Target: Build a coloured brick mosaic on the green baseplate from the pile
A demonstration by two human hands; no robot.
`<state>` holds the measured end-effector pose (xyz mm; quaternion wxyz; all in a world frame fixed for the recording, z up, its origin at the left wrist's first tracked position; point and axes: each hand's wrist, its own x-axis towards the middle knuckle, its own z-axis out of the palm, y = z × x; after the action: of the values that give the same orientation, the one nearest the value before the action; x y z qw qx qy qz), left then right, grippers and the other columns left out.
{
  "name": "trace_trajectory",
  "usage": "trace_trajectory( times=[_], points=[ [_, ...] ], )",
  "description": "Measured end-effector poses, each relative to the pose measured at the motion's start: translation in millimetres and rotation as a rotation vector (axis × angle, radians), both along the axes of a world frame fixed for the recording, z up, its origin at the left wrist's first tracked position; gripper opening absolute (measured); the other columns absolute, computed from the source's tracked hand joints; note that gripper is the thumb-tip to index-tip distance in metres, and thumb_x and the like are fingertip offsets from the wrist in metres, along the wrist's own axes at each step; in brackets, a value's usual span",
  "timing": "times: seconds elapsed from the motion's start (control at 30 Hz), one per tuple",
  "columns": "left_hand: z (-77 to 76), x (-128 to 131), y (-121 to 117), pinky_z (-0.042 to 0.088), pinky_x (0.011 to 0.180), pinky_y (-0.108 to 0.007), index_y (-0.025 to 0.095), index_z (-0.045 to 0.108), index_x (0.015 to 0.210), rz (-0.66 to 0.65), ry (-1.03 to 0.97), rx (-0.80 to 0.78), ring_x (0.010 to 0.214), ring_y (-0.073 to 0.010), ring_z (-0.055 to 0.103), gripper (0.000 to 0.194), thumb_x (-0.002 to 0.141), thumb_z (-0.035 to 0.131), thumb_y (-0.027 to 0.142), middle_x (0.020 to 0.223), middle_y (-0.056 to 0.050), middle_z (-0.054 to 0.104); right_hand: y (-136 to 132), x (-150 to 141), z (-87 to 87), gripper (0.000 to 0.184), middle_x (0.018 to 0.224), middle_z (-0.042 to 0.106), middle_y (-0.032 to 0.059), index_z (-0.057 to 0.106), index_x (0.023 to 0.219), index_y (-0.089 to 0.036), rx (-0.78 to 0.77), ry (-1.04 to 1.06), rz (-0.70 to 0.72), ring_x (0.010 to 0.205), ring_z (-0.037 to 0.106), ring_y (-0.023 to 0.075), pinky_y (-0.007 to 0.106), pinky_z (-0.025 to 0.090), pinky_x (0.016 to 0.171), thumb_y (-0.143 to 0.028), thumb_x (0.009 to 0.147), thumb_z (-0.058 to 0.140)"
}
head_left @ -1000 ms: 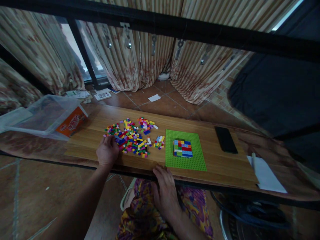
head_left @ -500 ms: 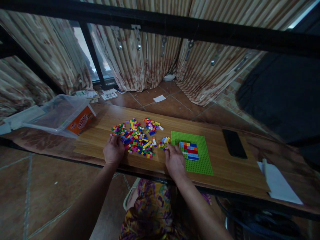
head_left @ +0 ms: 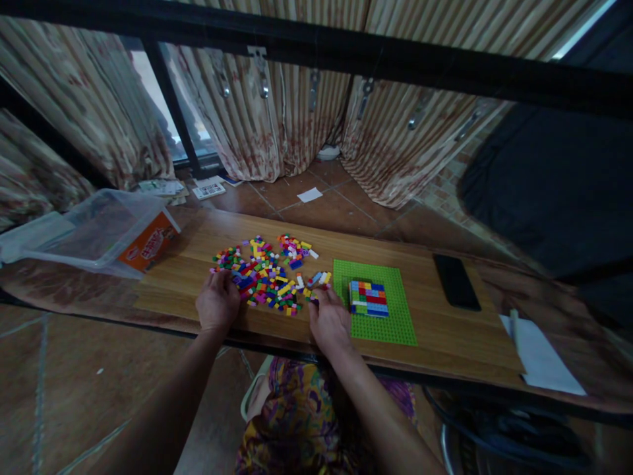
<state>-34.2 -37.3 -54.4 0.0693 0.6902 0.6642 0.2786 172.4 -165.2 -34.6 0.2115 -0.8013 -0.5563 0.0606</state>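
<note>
Many small colourful toy bricks [head_left: 267, 277] lie in a loose pile on a wooden board. My left hand [head_left: 218, 301] is at the pile's left edge, fingers curled inward over the bricks; whatever is between them is hidden. My right hand [head_left: 330, 320] has its fingers bent and close together, touching the small group of bricks [head_left: 320, 278] at the pile's right side. What its fingertips hold is too small to tell. Just right of that hand lies a green baseplate [head_left: 400, 326], bearing a flat block of built-up bricks [head_left: 370, 299] in blue, red, yellow and white.
A clear plastic box [head_left: 106, 227] with an orange label stands at the left. On the right of the wooden board [head_left: 445, 343] lies a black phone [head_left: 455, 282]. Beyond it is white paper [head_left: 548, 363] with a pen-like stick [head_left: 515, 330]. A dark rail [head_left: 316, 36] crosses above.
My right hand has moved a little left, away from the baseplate, and some bricks by its fingertips now sit nearer the main pile. My left hand has stayed about where it was.
</note>
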Motion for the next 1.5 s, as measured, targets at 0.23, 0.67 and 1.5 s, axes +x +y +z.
trace_trajectory(
  times=[0.23,0.67,1.5],
  points=[
    [-2.4,0,0,0.047,0.080,-0.031,0.020,0.066,0.105,0.007,-0.005,0.015,0.100,-0.0240,0.064,0.028,0.087,0.047,0.027,0.108,-0.009,0.068,-5,4,10.9,0.021,0.102,0.070,0.0081,0.067,0.104,-0.019,-0.069,0.120,0.019,0.096,0.064,0.0209,0.029,0.046,0.085,-0.023,0.094,0.049],
    [0.5,1,-2,0.048,0.080,-0.032,0.019,0.067,0.105,0.002,0.004,0.012,0.099,-0.0246,0.064,0.028,0.086,0.048,0.025,0.107,-0.010,0.068,17,6,12.2,0.024,0.111,0.065,0.0101,0.069,0.107,-0.021,-0.089,0.028,0.066,0.105,0.059,0.0245,0.033,0.045,0.091,-0.027,0.087,0.059],
    [1.2,1,-1,0.047,0.079,-0.031,0.019,0.067,0.106,0.001,0.004,0.004,0.098,-0.0237,0.064,0.028,0.087,0.047,0.026,0.106,-0.010,0.068,-6,2,0.6,0.019,0.090,0.072,0.0043,0.070,0.095,-0.021,0.267,0.582,0.036,0.078,0.066,0.0176,0.028,0.051,0.074,-0.031,0.086,0.056]
  ],
)
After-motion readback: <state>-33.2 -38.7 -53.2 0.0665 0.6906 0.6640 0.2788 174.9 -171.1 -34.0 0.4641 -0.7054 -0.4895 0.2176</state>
